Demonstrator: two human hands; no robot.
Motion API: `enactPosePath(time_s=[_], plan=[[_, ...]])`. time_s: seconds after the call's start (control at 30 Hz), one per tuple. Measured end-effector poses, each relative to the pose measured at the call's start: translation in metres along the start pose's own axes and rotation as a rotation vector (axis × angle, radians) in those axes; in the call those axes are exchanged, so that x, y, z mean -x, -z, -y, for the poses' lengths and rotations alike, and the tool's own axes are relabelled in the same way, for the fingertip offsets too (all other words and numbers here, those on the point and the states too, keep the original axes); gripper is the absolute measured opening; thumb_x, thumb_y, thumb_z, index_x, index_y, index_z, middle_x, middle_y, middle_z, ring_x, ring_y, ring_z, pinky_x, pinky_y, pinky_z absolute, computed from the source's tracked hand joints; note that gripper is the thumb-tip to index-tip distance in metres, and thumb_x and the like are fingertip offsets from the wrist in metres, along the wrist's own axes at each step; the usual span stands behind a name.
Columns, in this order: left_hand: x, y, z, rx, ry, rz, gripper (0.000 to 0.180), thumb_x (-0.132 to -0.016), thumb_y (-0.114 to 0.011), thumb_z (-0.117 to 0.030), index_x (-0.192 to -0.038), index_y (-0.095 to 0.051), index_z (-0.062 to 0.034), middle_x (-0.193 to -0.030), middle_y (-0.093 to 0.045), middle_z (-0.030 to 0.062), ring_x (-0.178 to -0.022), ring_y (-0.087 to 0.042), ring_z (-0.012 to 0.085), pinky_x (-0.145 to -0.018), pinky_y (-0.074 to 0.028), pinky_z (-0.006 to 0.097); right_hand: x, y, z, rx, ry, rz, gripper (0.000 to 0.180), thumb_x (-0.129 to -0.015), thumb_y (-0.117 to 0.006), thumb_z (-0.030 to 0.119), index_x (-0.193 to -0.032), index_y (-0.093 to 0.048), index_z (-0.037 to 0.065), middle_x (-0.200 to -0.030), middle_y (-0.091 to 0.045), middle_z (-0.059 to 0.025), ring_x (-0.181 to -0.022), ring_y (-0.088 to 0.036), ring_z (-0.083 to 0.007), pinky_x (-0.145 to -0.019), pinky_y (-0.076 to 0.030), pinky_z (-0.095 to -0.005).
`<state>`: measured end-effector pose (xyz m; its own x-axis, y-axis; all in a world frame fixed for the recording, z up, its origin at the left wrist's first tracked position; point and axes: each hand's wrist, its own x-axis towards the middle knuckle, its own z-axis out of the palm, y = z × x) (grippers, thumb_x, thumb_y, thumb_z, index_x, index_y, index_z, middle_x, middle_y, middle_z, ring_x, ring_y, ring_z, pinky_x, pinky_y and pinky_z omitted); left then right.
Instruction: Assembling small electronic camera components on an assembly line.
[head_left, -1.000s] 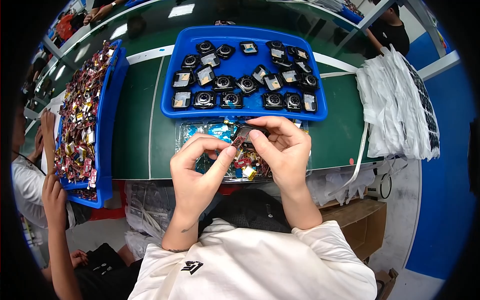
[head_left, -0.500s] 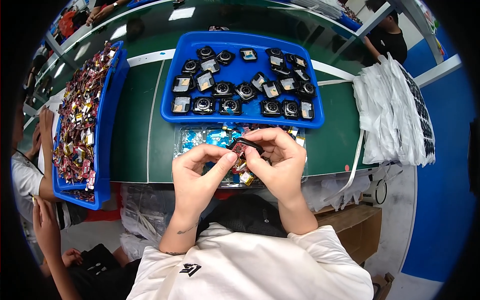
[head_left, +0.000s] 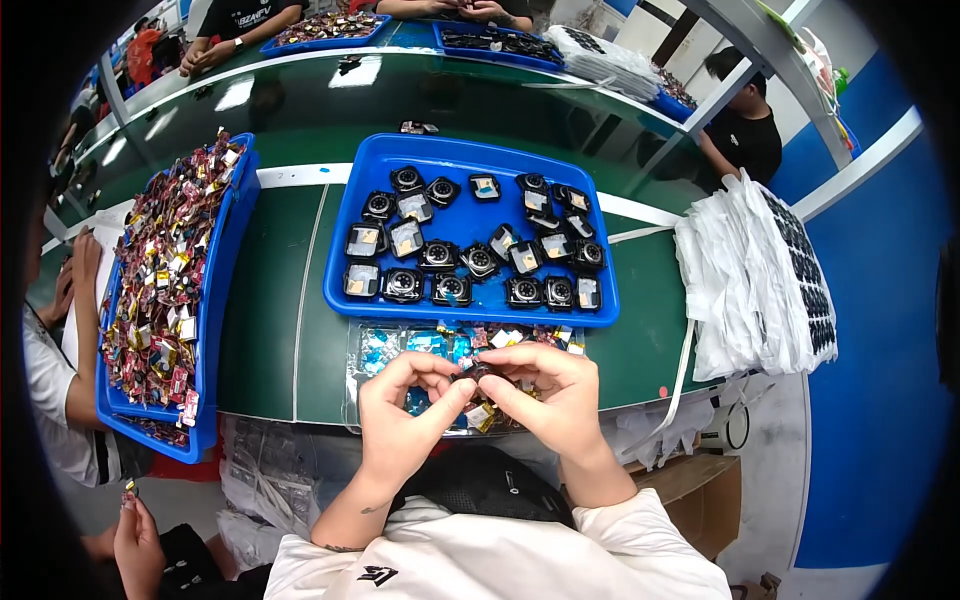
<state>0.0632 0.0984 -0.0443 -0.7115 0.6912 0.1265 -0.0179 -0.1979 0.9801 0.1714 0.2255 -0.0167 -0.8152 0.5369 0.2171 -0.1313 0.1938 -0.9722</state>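
Note:
Pinched between the fingertips of both my hands is a small dark smartwatch case (head_left: 482, 371), partly covered by my fingers. My left hand (head_left: 408, 405) grips its left side, while my right hand (head_left: 548, 400) closes on the right, both thumbs nearly meeting on the near edge. Under my hands lies a clear plastic tray (head_left: 353, 385) holding parts with blue film (head_left: 425, 342) and several red circuit boards with small batteries (head_left: 483, 415). Just beyond, a large blue tray (head_left: 470, 312) carries many black watch cases (head_left: 437, 254), some face down, others showing their open insides.
On the left stands a tilted blue bin (head_left: 222, 270) heaped with red circuit boards. A stack of white plastic sheets with black parts (head_left: 745, 280) rests at the right. Co-workers sit at left and across the green table (head_left: 265, 350); one hand (head_left: 137, 545) shows at lower left.
My view has tilted up, so the table appears lower. The watch case has turned in my fingers: the red board seen at it before is now mostly hidden. Both hands keep their hold.

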Motion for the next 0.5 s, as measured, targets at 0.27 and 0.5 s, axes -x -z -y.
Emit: enactPosePath(time_s=[0.27, 0.5], plan=[[0.000, 0.004, 0.005, -0.003, -0.047, -0.003, 0.007, -0.082, -0.067, -0.003, -0.085, -0.065, 0.0023, -0.078, -0.067, 0.0064, -0.069, -0.062, 0.0092, -0.066, -0.048, 0.022, -0.125, 0.094, 0.010, 0.154, 0.075, -0.242, 0.015, -0.082, -0.068, 0.003, -0.095, -0.064, -0.003, -0.088, -0.069, -0.0098, -0.080, -0.066, -0.0127, -0.072, -0.052, -0.0251], [0.004, 0.004, -0.003, -0.104, -0.039, 0.092, 0.007, -0.086, -0.065, -0.004, -0.085, -0.063, 0.0030, -0.078, -0.065, 0.0070, -0.070, -0.063, 0.0106, -0.066, -0.048, 0.023, -0.253, 0.213, -0.084, 0.215, -0.238, -0.653, 0.019, -0.072, -0.074, 0.017, -0.079, -0.067, 0.000, -0.071, -0.065, -0.0030, -0.059, -0.059, -0.0082, -0.054, -0.047, -0.0211]])
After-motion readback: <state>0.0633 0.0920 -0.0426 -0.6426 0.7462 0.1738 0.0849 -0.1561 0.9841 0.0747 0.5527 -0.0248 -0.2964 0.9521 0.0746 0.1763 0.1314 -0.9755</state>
